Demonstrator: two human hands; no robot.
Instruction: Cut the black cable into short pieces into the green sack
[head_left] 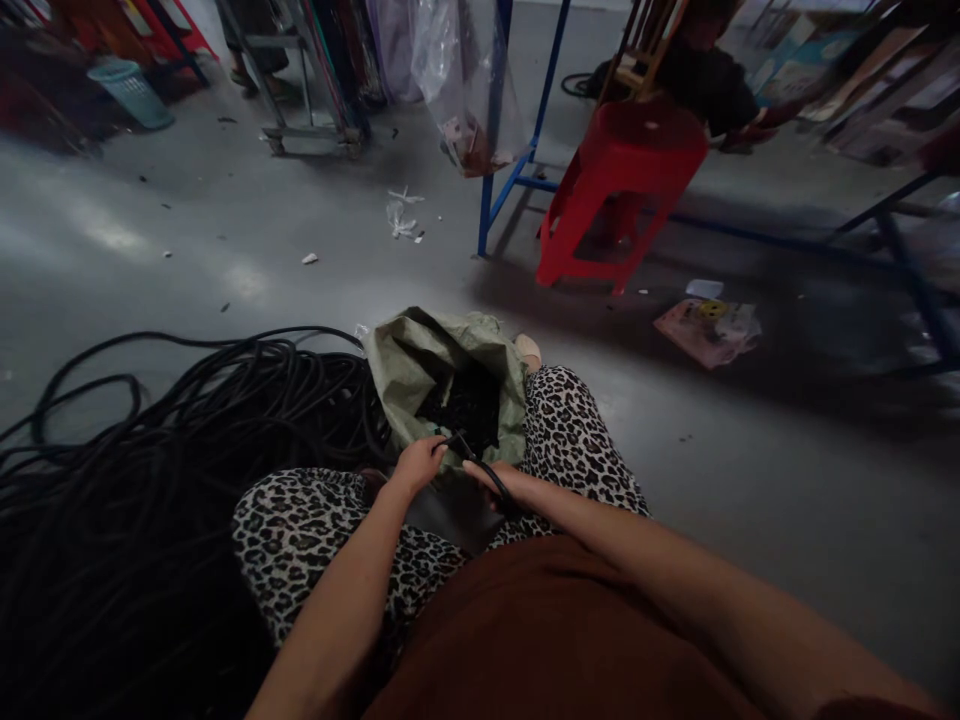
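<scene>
I sit on the floor with my knees, in leopard-print trousers, spread apart. Between them stands an open green sack [420,365] with small black pieces [469,405] inside. My left hand [418,462] is closed, pinching one end of a thin black cable piece [469,455] just in front of the sack. My right hand [495,482] is closed round the other part of that cable piece. Both hands are close together above my lap.
A large tangled heap of black cable [150,470] lies on the grey floor to my left. A red plastic stool [619,190] and a blue metal frame [510,180] stand ahead. Another person sits beyond the stool. Paper litter [709,325] lies on the right.
</scene>
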